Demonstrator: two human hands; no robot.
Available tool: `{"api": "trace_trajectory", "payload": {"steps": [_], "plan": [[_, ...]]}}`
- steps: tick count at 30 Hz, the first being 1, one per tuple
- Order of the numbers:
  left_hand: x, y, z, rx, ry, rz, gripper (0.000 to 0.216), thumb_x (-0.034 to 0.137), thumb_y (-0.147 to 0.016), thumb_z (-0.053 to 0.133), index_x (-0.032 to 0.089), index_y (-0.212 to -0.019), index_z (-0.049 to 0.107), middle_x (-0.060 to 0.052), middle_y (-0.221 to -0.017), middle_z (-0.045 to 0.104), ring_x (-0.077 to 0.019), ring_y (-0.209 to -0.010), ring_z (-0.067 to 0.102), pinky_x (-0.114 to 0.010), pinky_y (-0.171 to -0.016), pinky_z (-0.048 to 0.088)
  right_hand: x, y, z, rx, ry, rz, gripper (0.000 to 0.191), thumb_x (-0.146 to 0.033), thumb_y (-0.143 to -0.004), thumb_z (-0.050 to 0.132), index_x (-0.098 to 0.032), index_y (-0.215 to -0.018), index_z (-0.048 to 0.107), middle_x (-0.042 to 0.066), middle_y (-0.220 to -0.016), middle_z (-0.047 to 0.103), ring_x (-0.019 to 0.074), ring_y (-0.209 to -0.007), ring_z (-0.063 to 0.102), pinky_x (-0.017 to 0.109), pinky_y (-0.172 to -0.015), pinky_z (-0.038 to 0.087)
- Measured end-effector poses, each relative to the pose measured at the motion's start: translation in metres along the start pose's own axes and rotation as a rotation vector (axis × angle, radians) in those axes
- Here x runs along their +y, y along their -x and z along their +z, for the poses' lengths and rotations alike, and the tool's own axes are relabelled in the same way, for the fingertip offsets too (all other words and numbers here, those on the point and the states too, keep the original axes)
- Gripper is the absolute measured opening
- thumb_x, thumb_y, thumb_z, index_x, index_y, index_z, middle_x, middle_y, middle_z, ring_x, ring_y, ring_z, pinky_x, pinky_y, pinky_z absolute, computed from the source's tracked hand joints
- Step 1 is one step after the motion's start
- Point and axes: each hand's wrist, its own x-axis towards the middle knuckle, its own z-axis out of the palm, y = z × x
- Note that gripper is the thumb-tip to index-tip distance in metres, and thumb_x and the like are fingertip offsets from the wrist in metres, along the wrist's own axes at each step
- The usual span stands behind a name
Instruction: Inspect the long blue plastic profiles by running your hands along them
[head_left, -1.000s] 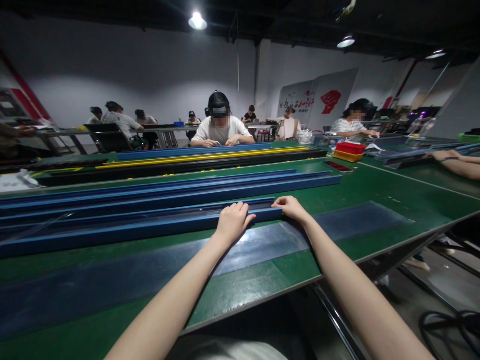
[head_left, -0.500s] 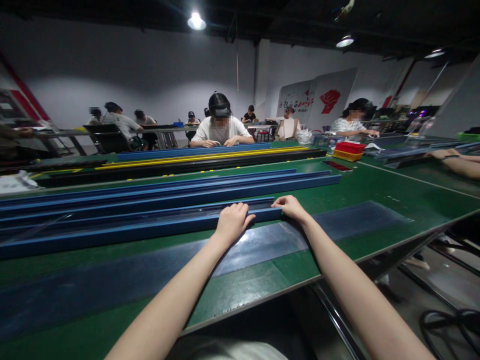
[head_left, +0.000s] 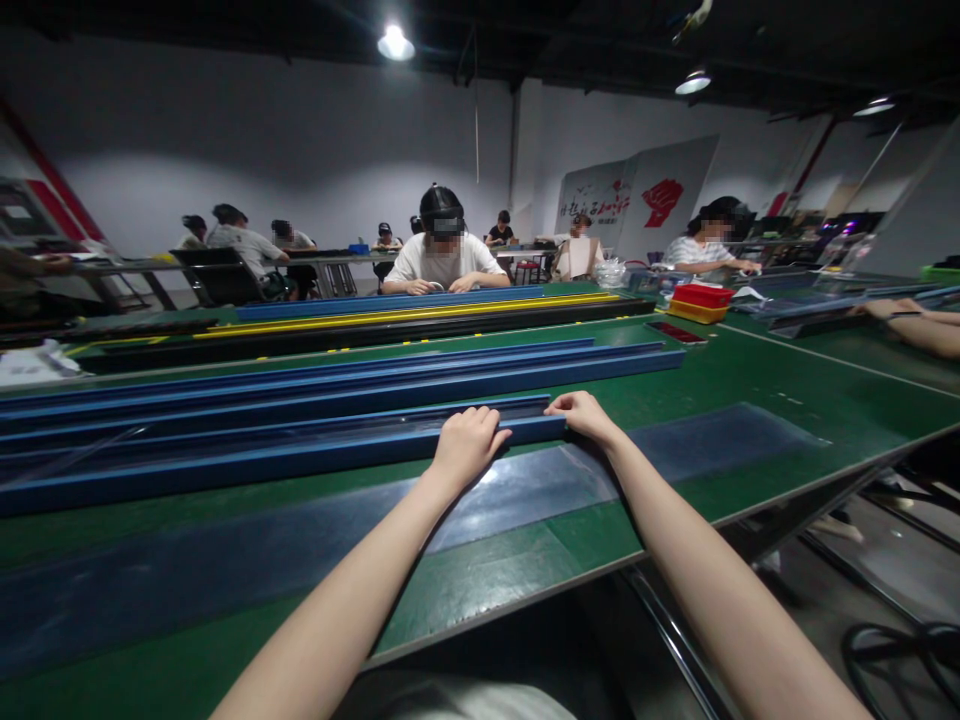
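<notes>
A long blue U-shaped channel [head_left: 285,460] lies across the green table in front of me, its open side up. My left hand [head_left: 469,438] is closed over its near wall, a short way from the right end, with the fingers inside and the thumb along the rim. At that right end my right hand [head_left: 583,412] pinches the channel's tip; whether a small piece is between the fingers is hidden. Under my forearms, a clear plastic strip [head_left: 315,535] lies flat along the table.
Behind the channel lie more blue channels [head_left: 480,382], then black and yellow profiles [head_left: 420,313]. A red and yellow bin [head_left: 699,303] and a phone [head_left: 676,332] lie at the back right. A co-worker [head_left: 444,255] sits opposite; another person's arm [head_left: 911,325] reaches in at right.
</notes>
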Motion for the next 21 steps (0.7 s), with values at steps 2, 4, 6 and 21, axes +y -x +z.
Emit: {"api": "trace_trajectory", "payload": {"steps": [2, 4, 6, 21], "plan": [[0.0, 0.0, 0.0, 0.0, 0.0, 0.001, 0.027, 0.04, -0.088, 0.04, 0.017, -0.084, 0.053, -0.005, -0.082, 0.061, -0.0183, -0.078, 0.055, -0.029, -0.064, 0.035, 0.0, 0.0, 0.0, 0.0, -0.004, 0.004, 0.019, -0.026, -0.061, 0.057, -0.012, -0.065, 0.07, 0.005, -0.059, 0.066, 0.0155, -0.062, 0.058, 0.021, -0.052, 0.037], [-0.001, 0.0, 0.0, 0.0, 0.003, 0.003, 0.027, 0.04, -0.088, 0.04, 0.017, -0.084, 0.053, -0.005, -0.082, 0.061, -0.0183, -0.079, 0.055, -0.029, -0.064, 0.035, 0.0, 0.0, 0.0, 0.001, -0.01, 0.008, 0.02, -0.026, -0.061, 0.057, -0.012, -0.065, 0.07, 0.005, -0.058, 0.065, 0.0151, -0.06, 0.057, 0.021, -0.052, 0.036], [-0.001, 0.0, 0.0, -0.001, 0.005, 0.002, 0.026, 0.04, -0.088, 0.04, 0.017, -0.085, 0.053, -0.005, -0.082, 0.061, -0.0183, -0.079, 0.055, -0.029, -0.064, 0.035, 0.001, 0.0, 0.001, 0.001, -0.019, 0.01, 0.02, -0.027, -0.061, 0.057, -0.012, -0.063, 0.07, 0.004, -0.058, 0.065, 0.0146, -0.059, 0.057, 0.021, -0.052, 0.036], [-0.001, 0.0, 0.001, 0.025, -0.014, 0.012, 0.026, 0.04, -0.087, 0.042, 0.017, -0.083, 0.053, -0.005, -0.08, 0.061, -0.0183, -0.077, 0.055, -0.029, -0.063, 0.036, 0.011, -0.003, 0.004, -0.004, -0.098, 0.031, 0.027, -0.036, -0.06, 0.06, -0.012, -0.066, 0.07, 0.004, -0.056, 0.063, 0.0139, -0.055, 0.055, 0.022, -0.051, 0.039]]}}
